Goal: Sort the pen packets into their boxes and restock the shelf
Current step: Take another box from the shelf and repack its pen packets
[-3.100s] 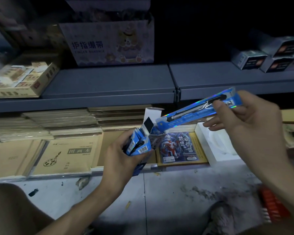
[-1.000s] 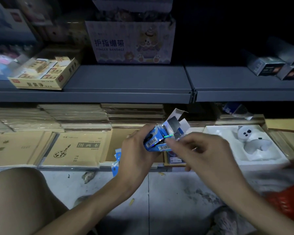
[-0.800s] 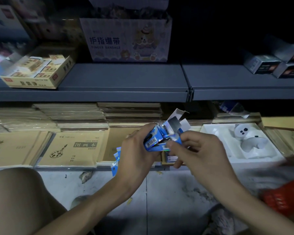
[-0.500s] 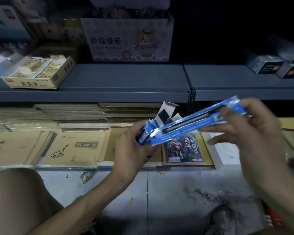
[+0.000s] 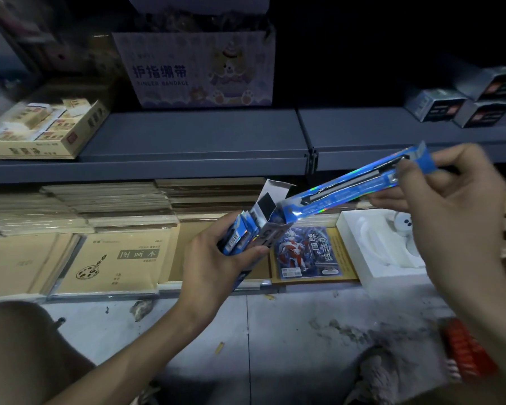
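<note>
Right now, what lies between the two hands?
In the head view, the blue pen packet spans it, from the right hand to the box in the left hand.

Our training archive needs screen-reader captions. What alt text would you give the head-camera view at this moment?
A person's right hand pinches a long blue pen packet, its lower end at the open top of a small box gripped in the left hand. Behind are a grey shelf and stacked drawing books.
</note>
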`<state>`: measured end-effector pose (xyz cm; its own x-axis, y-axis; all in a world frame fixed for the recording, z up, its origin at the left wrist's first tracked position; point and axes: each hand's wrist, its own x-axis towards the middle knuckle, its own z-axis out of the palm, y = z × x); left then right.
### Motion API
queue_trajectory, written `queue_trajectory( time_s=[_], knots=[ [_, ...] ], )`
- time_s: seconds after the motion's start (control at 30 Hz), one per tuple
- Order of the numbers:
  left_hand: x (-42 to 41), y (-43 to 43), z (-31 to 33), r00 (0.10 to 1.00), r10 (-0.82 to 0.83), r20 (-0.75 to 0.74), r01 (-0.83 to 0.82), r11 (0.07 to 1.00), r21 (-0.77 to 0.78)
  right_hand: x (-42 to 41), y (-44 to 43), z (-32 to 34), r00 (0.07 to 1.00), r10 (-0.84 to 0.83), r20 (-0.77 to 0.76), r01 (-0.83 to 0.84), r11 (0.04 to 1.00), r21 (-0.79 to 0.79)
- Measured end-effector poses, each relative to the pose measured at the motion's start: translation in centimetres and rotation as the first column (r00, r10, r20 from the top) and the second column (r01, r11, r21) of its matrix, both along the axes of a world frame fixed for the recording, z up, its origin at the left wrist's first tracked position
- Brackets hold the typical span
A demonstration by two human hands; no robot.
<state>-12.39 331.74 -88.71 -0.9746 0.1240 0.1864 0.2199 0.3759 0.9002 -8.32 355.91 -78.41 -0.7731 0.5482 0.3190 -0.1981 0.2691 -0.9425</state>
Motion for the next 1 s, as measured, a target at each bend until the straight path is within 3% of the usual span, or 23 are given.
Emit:
queue_trajectory(
  time_s=[0.3,0.53,0.67,0.9,1.0],
  knots=[
    [0.3,0.1,0.1,0.998,-0.034,-0.060,0.035,0.999,0.011,-0.1,-0.8,-0.8,0.995,0.086,0.043,-0.088,0.995,0.049],
    [1.2,0.4,0.7,0.994,-0.028,-0.108,0.025,0.999,-0.028,-0.1,-3.8,-3.6,0.930,0.229,0.288,-0.253,0.966,0.046],
    [1.3,0.3,0.7,0.990,-0.028,-0.139,0.024,0.999,-0.033,-0.6,-4.0,-4.2,0.911,0.164,0.378,-0.260,0.940,0.220],
    [1.4,0.5,0.3,0.990,-0.012,-0.141,0.009,1.000,-0.026,-0.9,-5.4,-4.6,0.875,0.176,0.451,-0.328,0.901,0.285],
    [1.4,0.5,0.4,0.991,-0.016,-0.129,0.016,1.000,-0.002,-1.2,-5.0,-3.7,0.890,0.189,0.414,-0.286,0.940,0.185]
  ],
)
